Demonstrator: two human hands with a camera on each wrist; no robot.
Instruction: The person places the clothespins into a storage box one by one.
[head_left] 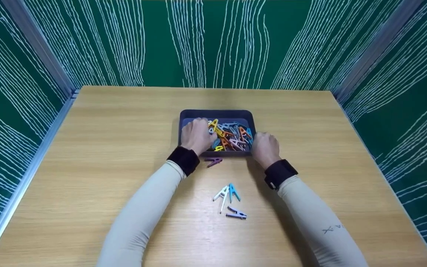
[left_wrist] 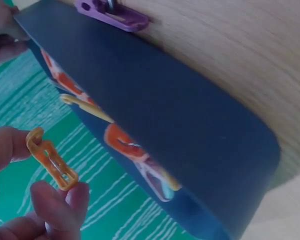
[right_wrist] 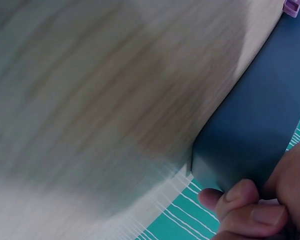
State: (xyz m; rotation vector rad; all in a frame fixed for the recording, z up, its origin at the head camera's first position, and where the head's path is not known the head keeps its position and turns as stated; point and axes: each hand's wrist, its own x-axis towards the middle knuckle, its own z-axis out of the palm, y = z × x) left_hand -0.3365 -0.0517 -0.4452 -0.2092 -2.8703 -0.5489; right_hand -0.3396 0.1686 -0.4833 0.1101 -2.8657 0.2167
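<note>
One orange clip [left_wrist: 51,159] pinched by left hand [head_left: 197,135], plain only at wrist.

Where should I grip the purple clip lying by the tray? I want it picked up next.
Take the purple clip across its two long sides near the middle, coming from straight above. It lies flat on the table, and the tray wall blocks the far side.

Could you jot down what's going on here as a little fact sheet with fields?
Left hand: pinches an orange clothespin over the tray
Right hand: grips the tray's near right corner
Tray: dark, holds mixed coloured clothespins
Loose on table: purple clothespin, white clothespin, blue clothespin, grey clothespin
</note>
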